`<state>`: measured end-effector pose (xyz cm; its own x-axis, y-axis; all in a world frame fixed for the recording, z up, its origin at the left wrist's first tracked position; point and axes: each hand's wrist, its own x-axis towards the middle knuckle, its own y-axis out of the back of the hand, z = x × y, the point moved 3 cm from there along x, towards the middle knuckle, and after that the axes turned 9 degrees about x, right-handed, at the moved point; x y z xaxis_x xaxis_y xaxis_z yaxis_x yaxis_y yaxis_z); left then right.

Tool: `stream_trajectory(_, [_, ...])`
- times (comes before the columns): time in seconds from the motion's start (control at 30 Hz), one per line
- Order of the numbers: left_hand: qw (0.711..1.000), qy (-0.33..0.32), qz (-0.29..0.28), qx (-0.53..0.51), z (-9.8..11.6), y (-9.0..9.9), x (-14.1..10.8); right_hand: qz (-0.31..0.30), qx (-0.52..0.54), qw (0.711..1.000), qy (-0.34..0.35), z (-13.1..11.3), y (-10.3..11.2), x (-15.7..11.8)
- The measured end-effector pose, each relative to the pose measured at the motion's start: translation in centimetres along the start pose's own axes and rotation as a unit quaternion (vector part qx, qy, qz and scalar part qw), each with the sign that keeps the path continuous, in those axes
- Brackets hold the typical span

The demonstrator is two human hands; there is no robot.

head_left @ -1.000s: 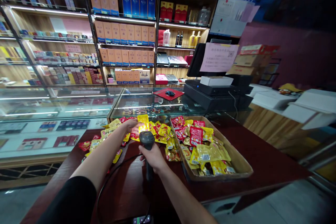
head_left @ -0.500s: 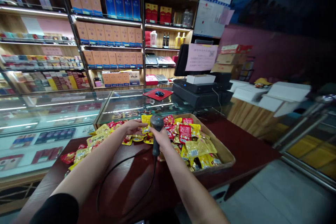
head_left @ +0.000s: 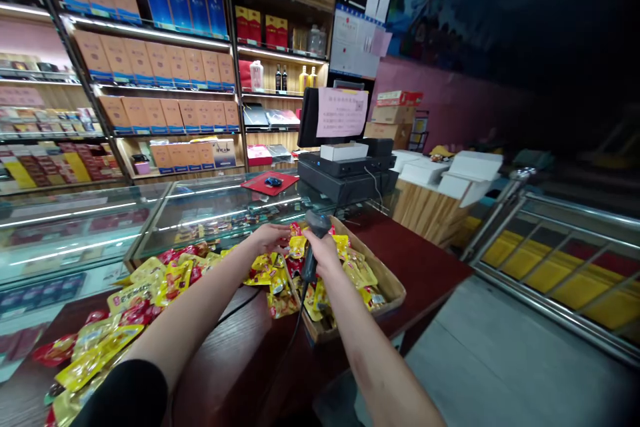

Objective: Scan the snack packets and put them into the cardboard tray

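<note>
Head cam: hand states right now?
Left hand: open, empty, over yellow foil snack packets.
Right hand: closed, holding a black corded handheld barcode scanner.

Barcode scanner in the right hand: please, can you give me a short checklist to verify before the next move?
1. Grip: the barcode scanner is held in the right hand: ok.
2. Cable: the black cable runs down past the shallow tray; free of snags: cannot tell.
3. Left hand: the left hand lies open near the packets, holding none clearly: cannot tell.
4. Barcode facing the scanner: none visible: cannot tell.
5. Packets: yellow and red foil packets lie loose on the dark wooden counter, outside the tray: not ok.
</note>
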<state>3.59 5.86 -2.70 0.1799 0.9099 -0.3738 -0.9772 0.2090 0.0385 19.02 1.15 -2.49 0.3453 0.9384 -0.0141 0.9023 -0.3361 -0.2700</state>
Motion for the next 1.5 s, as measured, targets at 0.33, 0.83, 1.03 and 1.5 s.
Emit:
stream_trajectory(0.33, [0.993,0.026,0.110,-0.024,-3.7,12.7,-5.2,-0.116,0.016,0.989,-0.090,5.0,-7.4,-3.5])
stream_trajectory(0.83, [0.861,-0.107,0.349,0.353,-11.4,17.7,-9.0,-0.230,0.027,0.950,-0.210,14.5,-17.6,-7.9])
stream_trajectory(1.03, [0.739,-0.140,0.424,0.504,-14.5,14.0,-10.6,-0.241,0.049,0.943,-0.226,14.8,-17.4,-9.7])
stream_trajectory(1.5, [0.899,-0.159,0.399,0.087,-15.7,13.0,-13.8,-0.255,0.085,0.946,-0.183,10.6,-10.4,-10.5])
